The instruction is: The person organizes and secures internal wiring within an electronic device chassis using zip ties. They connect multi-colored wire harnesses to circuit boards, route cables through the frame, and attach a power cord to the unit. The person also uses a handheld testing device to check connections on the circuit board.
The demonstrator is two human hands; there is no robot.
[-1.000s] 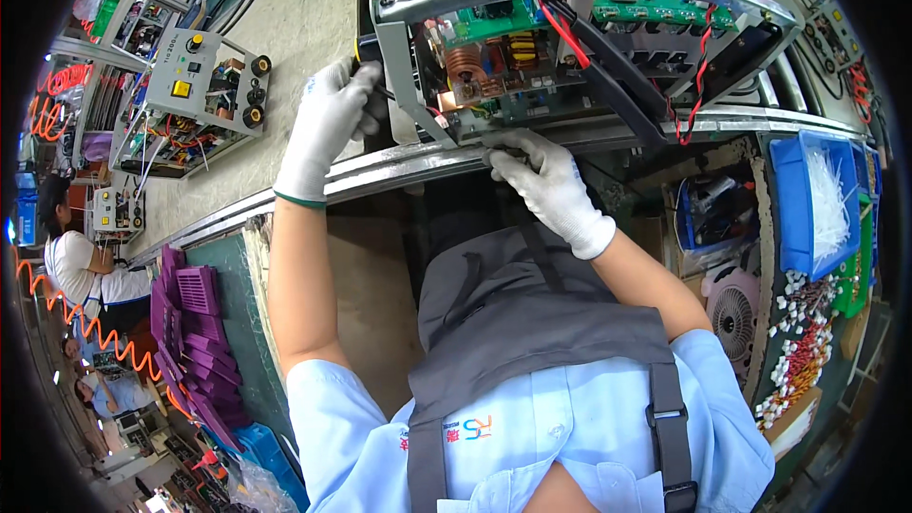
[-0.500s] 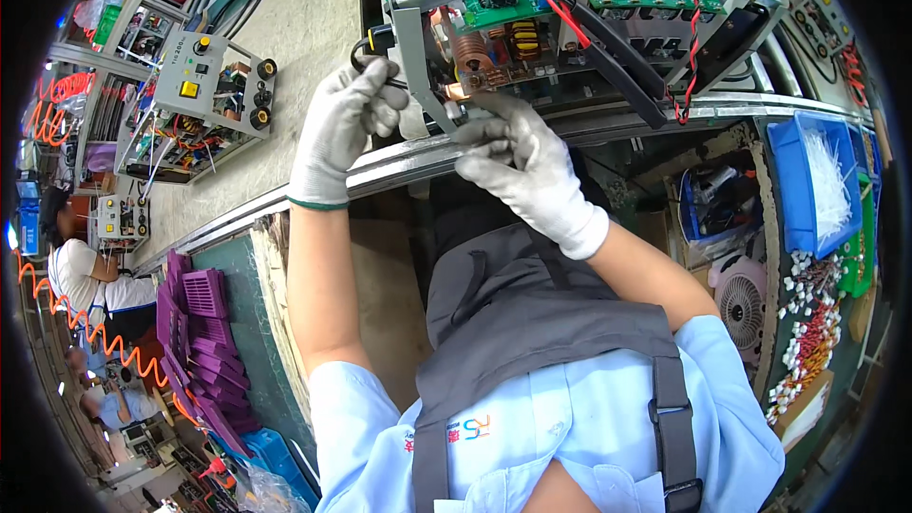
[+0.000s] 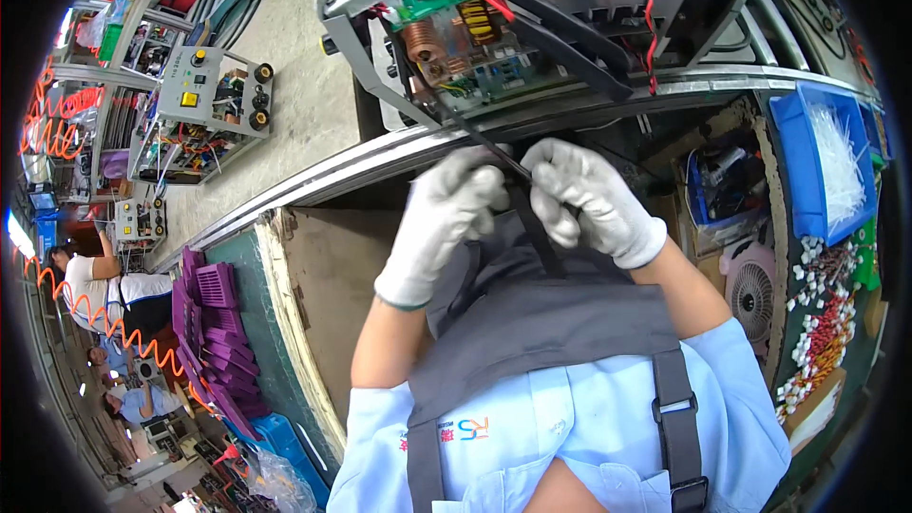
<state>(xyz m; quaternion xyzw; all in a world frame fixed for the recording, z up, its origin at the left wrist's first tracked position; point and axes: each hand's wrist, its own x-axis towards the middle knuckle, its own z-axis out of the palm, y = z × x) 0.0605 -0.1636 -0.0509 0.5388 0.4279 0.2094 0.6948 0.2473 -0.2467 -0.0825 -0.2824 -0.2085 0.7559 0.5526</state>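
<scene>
An open metal-framed machine [image 3: 380, 85] with circuit boards and a copper coil stands on the bench in front of me. From its lower left part a thin black cable [image 3: 465, 128] stretches down toward me. My left hand [image 3: 446, 218], in a white glove, has its fingers curled round the cable near its free end. My right hand [image 3: 598, 199], gloved too, pinches the end of the cable just beside the left. Both hands are between the bench edge and my apron. The cable's very tip is hidden by the fingers.
Thick black leads [image 3: 560, 43] hang from the machine's front. A similar grey machine [image 3: 195, 90] stands left on the bench. Purple plastic trays [image 3: 214, 323] are stacked lower left. At right are a blue bin [image 3: 793, 171] of white strips and a fan [image 3: 750, 294]. Other people sit far left.
Both hands have moved down from the machine's left corner toward me, the left one also rightward, drawing the black cable out. The machine appears shifted up and left in view.
</scene>
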